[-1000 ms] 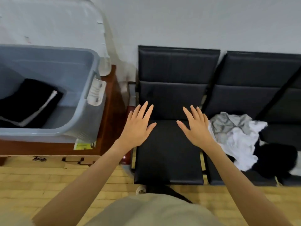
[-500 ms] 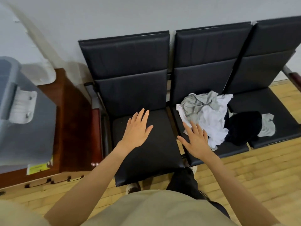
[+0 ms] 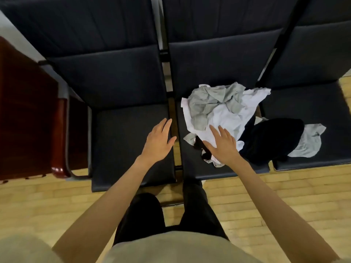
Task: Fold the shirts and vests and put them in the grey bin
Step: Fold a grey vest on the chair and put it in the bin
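Observation:
A crumpled heap of clothes lies on the middle black seat (image 3: 218,169). A grey garment (image 3: 207,103) is on top of a white one (image 3: 231,114). A black garment (image 3: 273,137) lies to their right, with a pale grey piece (image 3: 309,141) beyond it on the right seat. My right hand (image 3: 222,145) is flat with straight fingers over the near edge of the white garment; contact is unclear. My left hand (image 3: 158,143) hovers with fingers straight over the right edge of the left seat (image 3: 129,141). The grey bin is out of view.
Three black padded seats with backrests form a row. A reddish-brown wooden cabinet (image 3: 24,114) stands at the left, next to the seat's metal armrest frame (image 3: 68,149). Light wooden floor (image 3: 275,202) runs in front, where my legs in dark trousers stand.
The view has swung right and down, so the grey bin has left the frame. Both hands moved right; my right hand went from the empty seat to the edge of the clothes heap.

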`<act>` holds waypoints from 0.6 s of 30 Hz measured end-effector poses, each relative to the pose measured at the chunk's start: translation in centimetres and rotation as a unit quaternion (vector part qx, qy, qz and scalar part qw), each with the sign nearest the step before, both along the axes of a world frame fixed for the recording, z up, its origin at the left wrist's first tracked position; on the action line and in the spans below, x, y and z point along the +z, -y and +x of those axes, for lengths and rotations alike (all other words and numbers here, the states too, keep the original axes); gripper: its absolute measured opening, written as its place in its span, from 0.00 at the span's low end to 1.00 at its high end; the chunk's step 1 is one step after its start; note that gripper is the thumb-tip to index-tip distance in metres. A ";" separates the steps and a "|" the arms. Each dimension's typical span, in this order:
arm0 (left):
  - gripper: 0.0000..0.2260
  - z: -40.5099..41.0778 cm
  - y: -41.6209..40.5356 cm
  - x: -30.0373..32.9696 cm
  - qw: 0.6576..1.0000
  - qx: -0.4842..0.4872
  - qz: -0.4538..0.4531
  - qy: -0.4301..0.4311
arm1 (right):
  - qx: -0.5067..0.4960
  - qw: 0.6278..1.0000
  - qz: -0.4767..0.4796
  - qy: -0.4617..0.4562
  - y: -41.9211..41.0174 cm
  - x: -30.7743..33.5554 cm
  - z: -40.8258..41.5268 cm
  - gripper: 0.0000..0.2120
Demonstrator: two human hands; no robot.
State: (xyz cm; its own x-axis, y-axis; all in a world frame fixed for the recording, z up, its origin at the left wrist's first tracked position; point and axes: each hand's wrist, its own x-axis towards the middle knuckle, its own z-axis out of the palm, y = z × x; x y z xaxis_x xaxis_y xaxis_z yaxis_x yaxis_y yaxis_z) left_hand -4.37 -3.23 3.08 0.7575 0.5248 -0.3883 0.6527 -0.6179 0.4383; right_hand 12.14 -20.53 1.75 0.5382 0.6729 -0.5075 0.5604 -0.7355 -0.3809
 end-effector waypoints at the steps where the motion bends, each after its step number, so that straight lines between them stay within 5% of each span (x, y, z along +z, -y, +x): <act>1: 0.29 0.7 0.3 -1.4 1.000 0.006 -0.007 -0.003 | -0.005 1.000 0.007 -0.014 0.1 -1.3 0.9 0.32; 11: 0.26 10.3 0.4 -21.4 0.991 0.041 -0.125 0.026 | -0.175 0.958 0.189 -0.128 -1.8 -16.6 4.9 0.30; 18: 0.34 15.1 -0.1 -32.0 0.993 -0.009 -0.079 0.090 | -0.230 0.929 0.275 -0.089 -2.8 -24.6 3.0 0.29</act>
